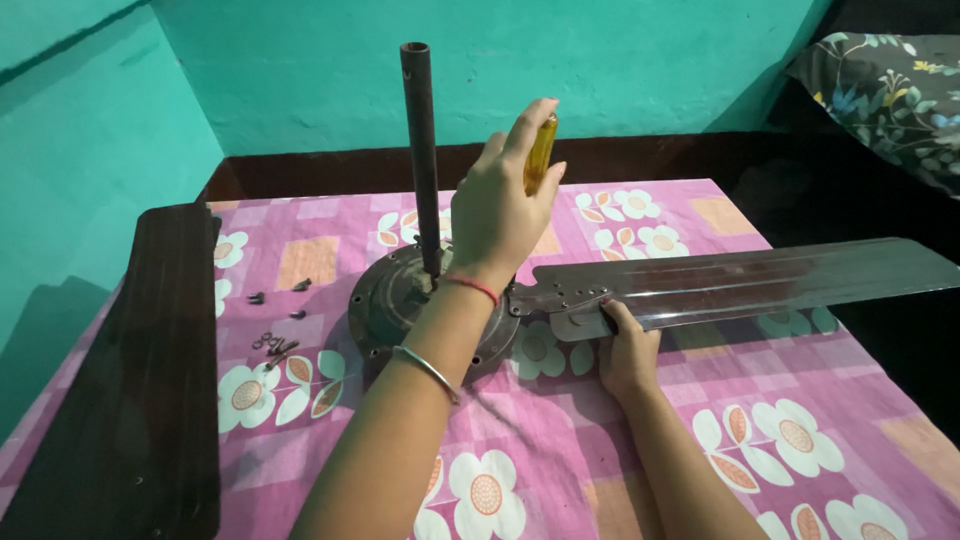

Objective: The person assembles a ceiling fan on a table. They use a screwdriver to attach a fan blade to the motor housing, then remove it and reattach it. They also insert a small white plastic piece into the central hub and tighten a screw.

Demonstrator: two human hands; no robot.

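- Two hands working: left hand (497, 205) clamping a yellow-handled screwdriver (540, 152) upright over the fan motor (385, 300).
- Right hand (628, 350) gripping the blade (740, 285), best held level.

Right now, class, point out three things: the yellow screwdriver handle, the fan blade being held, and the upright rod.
Screwdriver handle (540, 152), head view, on its yellow side.
Fan blade (760, 280), head view, mid-blade surface.
Upright rod (423, 150), head view, middle of the shaft.
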